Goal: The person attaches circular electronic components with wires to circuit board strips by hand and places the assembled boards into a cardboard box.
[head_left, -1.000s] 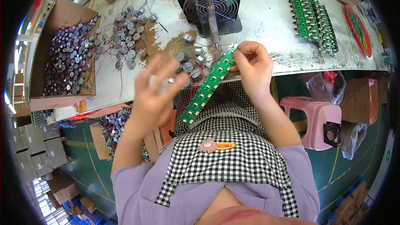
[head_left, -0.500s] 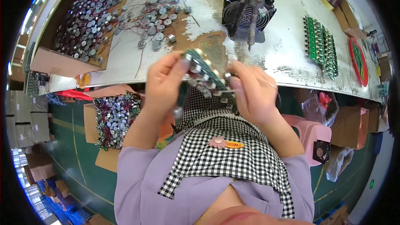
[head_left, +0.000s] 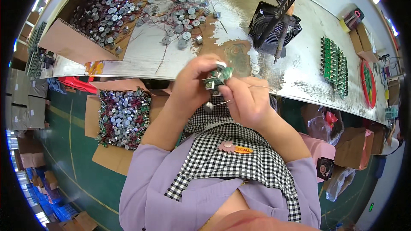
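Beyond both hands, a worn, scuffed bench point(head_left: 299, 72) in a workshop with a green floor. Up and left of the left hand point(head_left: 190, 83), a cardboard box point(head_left: 64, 42) heaped with small round motors, loose ones point(head_left: 182, 21) spilled beside it; below the left hand, a second full box point(head_left: 122, 117) on the floor. Past the right hand point(head_left: 246, 100), a black fan point(head_left: 274, 30) and a stack of green boards point(head_left: 335, 66), seemingly finished; plenty of motors left. Between the hands, raised above the bench edge, a green circuit strip point(head_left: 219, 77), pinched by left fingers, right hand clenched on its near end.
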`<state>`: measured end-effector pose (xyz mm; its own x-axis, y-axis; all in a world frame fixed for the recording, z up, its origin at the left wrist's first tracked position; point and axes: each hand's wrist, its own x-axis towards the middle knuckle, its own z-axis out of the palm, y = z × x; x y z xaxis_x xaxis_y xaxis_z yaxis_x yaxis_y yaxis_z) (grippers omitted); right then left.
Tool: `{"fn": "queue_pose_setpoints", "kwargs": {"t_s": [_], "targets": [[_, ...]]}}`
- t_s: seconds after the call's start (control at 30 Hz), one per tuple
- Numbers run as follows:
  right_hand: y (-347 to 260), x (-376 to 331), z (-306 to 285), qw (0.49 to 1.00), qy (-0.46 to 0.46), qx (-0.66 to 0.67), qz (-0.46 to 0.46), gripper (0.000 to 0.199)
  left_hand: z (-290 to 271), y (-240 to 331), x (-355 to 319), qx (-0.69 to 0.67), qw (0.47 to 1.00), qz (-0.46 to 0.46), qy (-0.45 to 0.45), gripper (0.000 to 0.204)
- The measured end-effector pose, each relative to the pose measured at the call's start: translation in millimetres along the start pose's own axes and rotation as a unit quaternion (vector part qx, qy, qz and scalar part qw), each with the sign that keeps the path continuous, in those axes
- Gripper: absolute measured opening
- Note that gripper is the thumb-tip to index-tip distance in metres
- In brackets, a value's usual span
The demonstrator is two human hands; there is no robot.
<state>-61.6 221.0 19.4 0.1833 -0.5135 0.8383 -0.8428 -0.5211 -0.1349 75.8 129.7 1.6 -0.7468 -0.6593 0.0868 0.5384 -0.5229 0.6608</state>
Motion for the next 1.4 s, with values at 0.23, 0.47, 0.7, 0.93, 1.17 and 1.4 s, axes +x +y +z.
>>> {"fn": "queue_pose_setpoints", "kwargs": {"t_s": [0.23, 0.47, 0.7, 0.93, 1.17, 1.4], "targets": [[-2.9, 3.0, 11.4, 0.999, 0.032, 0.013, 0.009, 0.009, -0.6, -18.5, -10.5, 0.329, 0.924, 0.192, 0.017, 0.025], [3.1, 21.6, 17.3, 0.959, 0.045, 0.124, 0.252, 0.011, 14.7, -33.0, -3.4, 0.25, 0.932, 0.223, 0.142, 0.014], [-6.1, 1.8, 25.0, 0.973, 0.041, 0.108, 0.199, 0.008, 5.1, 2.2, 15.8, -0.061, 0.986, -0.026, 0.154, 0.014], [8.4, 0.0, 23.3, 0.996, 0.051, -0.007, 0.073, 0.006, 9.8, -14.4, 1.1, 0.117, 0.977, 0.057, 0.169, 0.023], [16.7, 14.0, 23.3, 0.957, 0.053, 0.143, 0.247, 0.012, 11.7, -32.0, -1.4, 0.201, 0.962, 0.161, 0.093, 0.024], [-6.1, -13.2, 29.2, 0.958, 0.072, 0.153, 0.231, 0.008, 11.5, -17.9, 10.4, 0.039, 0.983, 0.095, 0.154, 0.018]]}}
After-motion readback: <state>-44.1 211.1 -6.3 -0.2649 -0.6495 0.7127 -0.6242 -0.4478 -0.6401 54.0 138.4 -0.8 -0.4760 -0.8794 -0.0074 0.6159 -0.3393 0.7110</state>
